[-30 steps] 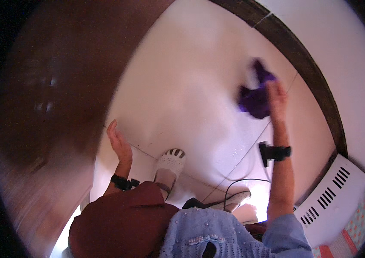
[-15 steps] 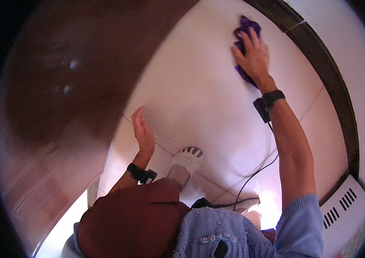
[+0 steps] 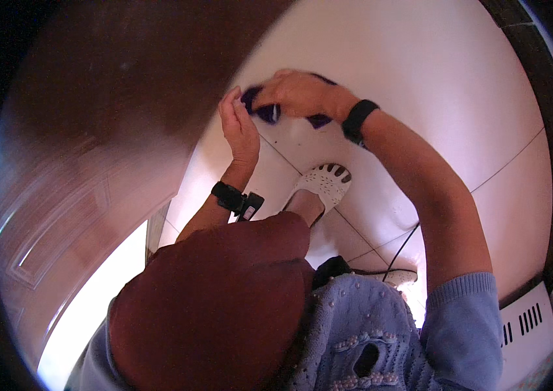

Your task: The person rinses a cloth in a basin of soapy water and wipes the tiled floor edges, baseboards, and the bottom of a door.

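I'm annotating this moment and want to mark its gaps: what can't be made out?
Purple cloth: head view, full shape hidden beneath the right hand.
Dark cable: head view, upper end hidden behind the right arm.
Rear shoe: head view, partly hidden behind the blue knit top.
Slotted white panel: head view, one end hidden behind the blue sleeve.

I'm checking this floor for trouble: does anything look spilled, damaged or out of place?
Nothing looks clearly spilled or damaged. Only a thin black cable seems slightly odd: it runs down beside the rear shoe, where it might get snagged, while the right hand holds a purple cloth.
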The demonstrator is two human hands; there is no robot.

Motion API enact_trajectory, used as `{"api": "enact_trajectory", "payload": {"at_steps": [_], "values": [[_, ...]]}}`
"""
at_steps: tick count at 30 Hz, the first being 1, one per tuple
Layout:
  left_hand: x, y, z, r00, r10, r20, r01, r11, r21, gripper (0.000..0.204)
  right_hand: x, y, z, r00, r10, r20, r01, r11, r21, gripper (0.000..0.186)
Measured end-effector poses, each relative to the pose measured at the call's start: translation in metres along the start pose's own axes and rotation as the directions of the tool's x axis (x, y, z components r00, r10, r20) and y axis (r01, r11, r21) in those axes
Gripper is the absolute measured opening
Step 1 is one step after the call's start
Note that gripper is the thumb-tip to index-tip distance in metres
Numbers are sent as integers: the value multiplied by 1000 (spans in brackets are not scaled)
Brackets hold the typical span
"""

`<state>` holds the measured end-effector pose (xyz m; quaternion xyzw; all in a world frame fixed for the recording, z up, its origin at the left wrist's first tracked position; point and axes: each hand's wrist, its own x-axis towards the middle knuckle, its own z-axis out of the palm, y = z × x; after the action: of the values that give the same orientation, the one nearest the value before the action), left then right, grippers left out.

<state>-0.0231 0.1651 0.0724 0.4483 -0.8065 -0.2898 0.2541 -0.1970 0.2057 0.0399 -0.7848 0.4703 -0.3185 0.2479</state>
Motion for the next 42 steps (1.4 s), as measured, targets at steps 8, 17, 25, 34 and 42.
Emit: {"api": "enact_trajectory", "payload": {"at_steps": [8, 17, 25, 34, 42], "values": [[-12, -5, -1, 996, -67, -54, 65, 997, -45, 31, -33, -32, 30, 951, -265, 156, 222, 942, 251, 21], [-9, 18, 6, 998, -65, -7, 63, 992, -112, 30, -138, -22, -66, 993, 112, -42, -107, 988, 107, 26], [-1, 52, 17, 995, 69, 65, -55, 979, -197, 30, -231, -118, -42, 947, 283, -155, -295, 953, -63, 35], [-4, 74, 19, 960, 211, 183, -147, 938, -314, 30, -275, -207, 11, 796, 527, -299, -562, 827, -39, 47], [-4, 51, 17, 966, 177, 189, -114, 946, -304, 30, -190, -166, -17, 549, 507, -665, -553, 817, 166, 39]]}}
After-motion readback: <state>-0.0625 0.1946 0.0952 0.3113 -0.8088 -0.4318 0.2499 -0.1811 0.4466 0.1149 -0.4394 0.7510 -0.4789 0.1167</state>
